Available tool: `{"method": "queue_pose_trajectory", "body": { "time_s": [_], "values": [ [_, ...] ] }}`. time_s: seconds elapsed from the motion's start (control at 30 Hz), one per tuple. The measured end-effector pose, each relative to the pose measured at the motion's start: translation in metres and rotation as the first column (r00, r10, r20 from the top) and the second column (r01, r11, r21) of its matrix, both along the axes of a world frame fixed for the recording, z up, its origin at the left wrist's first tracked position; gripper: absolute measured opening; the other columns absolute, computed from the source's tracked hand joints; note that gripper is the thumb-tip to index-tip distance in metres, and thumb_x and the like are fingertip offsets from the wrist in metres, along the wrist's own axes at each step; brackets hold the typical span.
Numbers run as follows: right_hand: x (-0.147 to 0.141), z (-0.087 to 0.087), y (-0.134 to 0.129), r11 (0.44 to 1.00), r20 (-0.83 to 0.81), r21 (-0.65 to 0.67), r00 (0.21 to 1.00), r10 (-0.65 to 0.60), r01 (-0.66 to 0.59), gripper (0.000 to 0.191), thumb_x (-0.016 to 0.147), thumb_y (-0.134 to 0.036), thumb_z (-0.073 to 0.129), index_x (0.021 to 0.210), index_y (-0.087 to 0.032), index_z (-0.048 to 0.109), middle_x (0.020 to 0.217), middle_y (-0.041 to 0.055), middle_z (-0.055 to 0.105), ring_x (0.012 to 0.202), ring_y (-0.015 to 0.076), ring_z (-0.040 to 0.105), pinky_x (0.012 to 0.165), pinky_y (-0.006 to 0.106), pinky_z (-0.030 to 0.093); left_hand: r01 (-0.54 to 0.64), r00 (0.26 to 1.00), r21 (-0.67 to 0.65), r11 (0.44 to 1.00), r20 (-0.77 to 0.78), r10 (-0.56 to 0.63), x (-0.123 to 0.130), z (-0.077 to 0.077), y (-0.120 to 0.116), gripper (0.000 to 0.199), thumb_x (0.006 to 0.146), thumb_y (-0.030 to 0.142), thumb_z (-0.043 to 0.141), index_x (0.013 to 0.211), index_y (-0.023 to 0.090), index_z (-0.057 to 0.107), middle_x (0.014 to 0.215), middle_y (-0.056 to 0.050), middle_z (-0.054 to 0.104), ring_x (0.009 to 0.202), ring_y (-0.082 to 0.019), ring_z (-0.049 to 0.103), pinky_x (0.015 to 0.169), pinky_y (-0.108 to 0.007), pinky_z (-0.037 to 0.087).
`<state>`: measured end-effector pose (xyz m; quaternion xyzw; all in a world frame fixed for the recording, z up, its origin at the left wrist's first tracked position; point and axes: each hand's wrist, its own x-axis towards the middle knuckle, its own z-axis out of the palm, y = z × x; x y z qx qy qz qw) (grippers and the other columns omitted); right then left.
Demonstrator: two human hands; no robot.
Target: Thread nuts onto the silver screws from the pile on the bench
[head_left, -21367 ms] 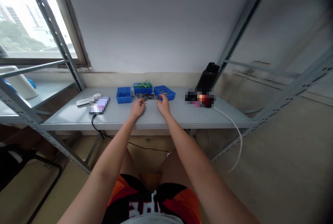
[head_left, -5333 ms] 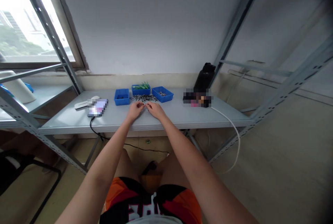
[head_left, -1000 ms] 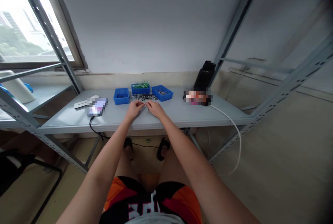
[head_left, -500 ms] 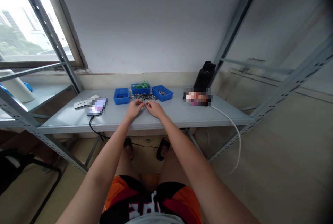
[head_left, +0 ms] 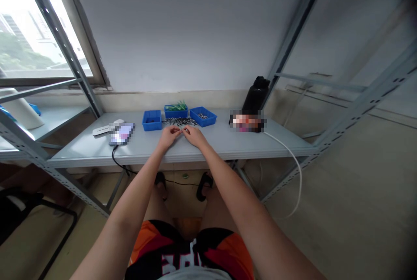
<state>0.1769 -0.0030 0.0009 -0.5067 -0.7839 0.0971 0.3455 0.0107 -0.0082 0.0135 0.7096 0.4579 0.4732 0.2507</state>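
My left hand (head_left: pixel 170 136) and my right hand (head_left: pixel 193 135) meet fingertip to fingertip just above the grey shelf top (head_left: pixel 215 143). Both are closed in a pinch; whatever lies between the fingers is too small to make out. Directly beyond them spreads a loose pile of small dark and silvery pieces (head_left: pixel 180 121). Around that pile stand three blue bins: the left bin (head_left: pixel 152 126) with a few dark bits inside, the back bin (head_left: pixel 176 114) holding thin green pieces (head_left: pixel 177 106), and the right bin (head_left: pixel 208 120) with small metallic-looking parts.
On the left lie a phone (head_left: pixel 122 134) with a black cable and a white flat object (head_left: pixel 101 130). A black bottle (head_left: pixel 256 95) stands at the right, behind a blurred-out device (head_left: pixel 246 122) with a white cable (head_left: pixel 298 171). Metal uprights frame both ends of the shelf.
Almost nothing differs. My hands stay together in the same place, with only a slight shift of the fingers. The bins and the pile have not moved.
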Motion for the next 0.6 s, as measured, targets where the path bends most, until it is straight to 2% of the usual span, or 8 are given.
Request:
{"method": "queue_pose_trajectory", "body": {
  "time_s": [0.2, 0.3, 0.43, 0.6],
  "values": [
    [-0.0005, 0.0029, -0.0027, 1.0, 0.03, -0.011, 0.999, 0.018, -0.017, 0.023, 0.093, -0.037, 0.049, 0.097, -0.021, 0.066, 0.077, 0.0036, 0.069, 0.074, 0.019, 0.06, 0.067, 0.025, 0.037, 0.014, 0.999, 0.009, 1.0, 0.036, -0.015, -0.0007, 0.0018, -0.0025, 0.02, 0.074, 0.034, 0.067, 0.08, 0.015, 0.07, 0.084, -0.008, 0.073, 0.081, -0.021, 0.066, 0.079, -0.033, 0.051],
    [-0.0006, 0.0041, -0.0039, 1.0, 0.036, -0.005, 0.999, 0.01, -0.01, 0.026, 0.095, -0.039, 0.047, 0.095, -0.022, 0.067, 0.079, 0.0044, 0.069, 0.076, 0.0195, 0.061, 0.068, 0.026, 0.038, 0.007, 0.998, -0.004, 1.0, 0.057, -0.007, -0.0005, -0.0015, -0.0001, 0.02, 0.075, 0.035, 0.066, 0.082, 0.016, 0.069, 0.088, -0.009, 0.073, 0.084, -0.021, 0.066, 0.078, -0.033, 0.052],
    [-0.0004, 0.0054, -0.0048, 1.0, 0.025, -0.001, 1.0, 0.003, -0.003, 0.029, 0.098, -0.037, 0.041, 0.093, -0.021, 0.065, 0.08, 0.0047, 0.069, 0.076, 0.0189, 0.062, 0.07, 0.025, 0.039, -0.002, 0.996, -0.054, 0.999, 0.084, 0.007, 0.0, -0.0068, 0.0048, 0.022, 0.075, 0.036, 0.066, 0.084, 0.015, 0.069, 0.084, -0.008, 0.072, 0.078, -0.02, 0.065, 0.07, -0.031, 0.052],
    [-0.0002, 0.0081, -0.0066, 0.999, -0.023, 0.002, 0.999, 0.045, -0.045, 0.026, 0.098, -0.037, 0.041, 0.101, -0.023, 0.062, 0.083, 0.003, 0.07, 0.077, 0.0181, 0.062, 0.07, 0.025, 0.038, -0.033, 0.999, -0.022, 0.999, 0.006, 0.033, -0.0002, -0.0053, 0.0045, 0.018, 0.073, 0.031, 0.067, 0.079, 0.014, 0.069, 0.076, -0.007, 0.071, 0.073, -0.019, 0.063, 0.075, -0.032, 0.05]
  ]
}}
